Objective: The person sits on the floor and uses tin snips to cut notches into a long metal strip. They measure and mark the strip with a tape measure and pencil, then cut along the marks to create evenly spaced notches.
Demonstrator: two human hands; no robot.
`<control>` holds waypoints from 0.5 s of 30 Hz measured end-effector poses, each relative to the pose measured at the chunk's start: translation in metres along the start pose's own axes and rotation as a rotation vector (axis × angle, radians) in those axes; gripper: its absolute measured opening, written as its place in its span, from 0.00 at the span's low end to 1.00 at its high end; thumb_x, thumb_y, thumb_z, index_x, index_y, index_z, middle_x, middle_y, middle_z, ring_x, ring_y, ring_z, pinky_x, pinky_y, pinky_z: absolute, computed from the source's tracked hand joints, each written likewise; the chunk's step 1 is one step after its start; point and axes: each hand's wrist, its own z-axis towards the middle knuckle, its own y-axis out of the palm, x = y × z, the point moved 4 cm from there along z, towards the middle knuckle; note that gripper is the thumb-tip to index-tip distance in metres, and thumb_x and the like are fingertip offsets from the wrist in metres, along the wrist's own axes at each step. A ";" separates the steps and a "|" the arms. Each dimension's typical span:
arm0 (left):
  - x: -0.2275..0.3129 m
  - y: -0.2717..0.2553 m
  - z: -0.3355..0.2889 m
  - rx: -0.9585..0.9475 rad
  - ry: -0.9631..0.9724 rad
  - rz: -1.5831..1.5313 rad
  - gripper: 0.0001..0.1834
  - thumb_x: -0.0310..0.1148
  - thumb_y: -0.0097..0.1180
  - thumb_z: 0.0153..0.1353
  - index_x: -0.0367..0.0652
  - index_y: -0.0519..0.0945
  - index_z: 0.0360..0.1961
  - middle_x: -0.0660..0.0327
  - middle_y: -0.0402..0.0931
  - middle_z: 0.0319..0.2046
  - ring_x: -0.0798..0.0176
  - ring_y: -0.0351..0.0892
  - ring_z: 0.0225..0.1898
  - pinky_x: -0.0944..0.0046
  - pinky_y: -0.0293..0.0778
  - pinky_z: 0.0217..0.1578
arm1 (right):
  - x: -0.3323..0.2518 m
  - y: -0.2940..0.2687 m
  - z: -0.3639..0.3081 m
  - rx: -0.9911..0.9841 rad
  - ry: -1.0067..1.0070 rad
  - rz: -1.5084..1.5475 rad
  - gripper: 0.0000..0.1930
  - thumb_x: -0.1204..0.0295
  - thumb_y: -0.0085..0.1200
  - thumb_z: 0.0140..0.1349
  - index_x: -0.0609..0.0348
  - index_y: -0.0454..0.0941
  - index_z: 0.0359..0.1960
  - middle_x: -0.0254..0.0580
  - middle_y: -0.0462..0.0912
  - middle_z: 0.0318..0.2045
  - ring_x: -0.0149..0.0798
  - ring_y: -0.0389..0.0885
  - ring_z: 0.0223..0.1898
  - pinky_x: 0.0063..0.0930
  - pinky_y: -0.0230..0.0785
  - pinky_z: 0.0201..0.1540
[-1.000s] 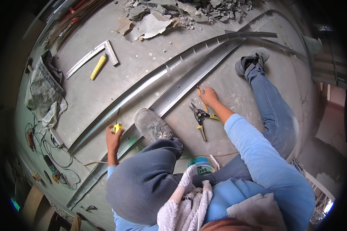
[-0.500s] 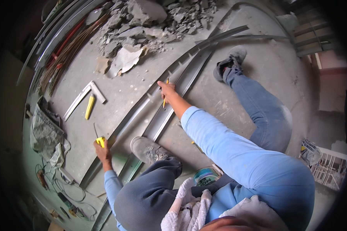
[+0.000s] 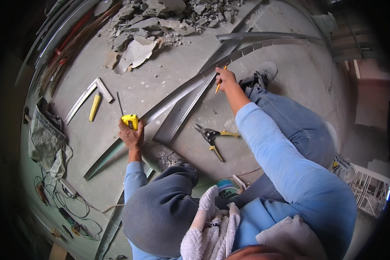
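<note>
My left hand (image 3: 133, 139) is closed around a yellow tape measure (image 3: 130, 121), beside a long metal channel (image 3: 173, 97) that slants away to the right. Cuts notch the channel's far part, where it bends. At the start of the notches my right hand (image 3: 225, 79) touches or nearly touches the channel, fingers closed on a yellow pencil (image 3: 218, 88). A second, straight channel (image 3: 171, 126) lies on the floor beneath the first. Tin snips (image 3: 209, 135) with yellow handles rest open on the floor between my arms.
Broken rubble (image 3: 147, 26) is heaped at the far side. A metal square (image 3: 83, 99) and a yellow-handled cutter (image 3: 95, 107) lie at left, near a dusty bag (image 3: 47, 134) and a corded power tool (image 3: 72, 222). A bucket (image 3: 227, 188) stands by my legs.
The notched channel has shifted right and turned, its far end now farther right. Both hands have moved right, still holding the tape measure and pencil. More of the tin snips shows.
</note>
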 end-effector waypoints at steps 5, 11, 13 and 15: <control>-0.009 0.009 -0.003 -0.152 0.029 0.040 0.48 0.53 0.69 0.53 0.43 0.61 0.70 0.49 0.74 0.53 0.43 0.78 0.52 0.46 0.67 0.52 | 0.037 -0.024 0.032 0.086 0.196 -0.132 0.12 0.72 0.66 0.66 0.51 0.70 0.36 0.30 0.64 0.20 0.27 0.62 0.17 0.20 0.52 0.17; -0.029 0.006 -0.010 -0.226 0.065 0.044 0.49 0.49 0.73 0.51 0.43 0.61 0.69 0.48 0.73 0.54 0.42 0.76 0.53 0.46 0.69 0.52 | 0.057 -0.034 0.039 0.008 0.207 -0.210 0.12 0.72 0.65 0.66 0.51 0.70 0.37 0.30 0.67 0.23 0.26 0.61 0.16 0.22 0.52 0.17; -0.025 0.005 -0.011 -0.224 0.096 -0.005 0.50 0.47 0.75 0.50 0.43 0.61 0.69 0.48 0.73 0.52 0.41 0.76 0.52 0.45 0.70 0.51 | 0.050 -0.041 0.037 0.003 0.161 -0.340 0.13 0.72 0.64 0.67 0.49 0.69 0.40 0.29 0.69 0.25 0.25 0.64 0.19 0.23 0.54 0.18; -0.019 0.003 -0.011 -0.253 0.113 0.031 0.50 0.46 0.75 0.49 0.43 0.61 0.69 0.48 0.72 0.51 0.40 0.76 0.52 0.45 0.71 0.52 | 0.047 -0.045 0.032 -0.072 0.170 -0.287 0.13 0.73 0.64 0.67 0.48 0.68 0.40 0.28 0.69 0.26 0.25 0.65 0.20 0.23 0.54 0.18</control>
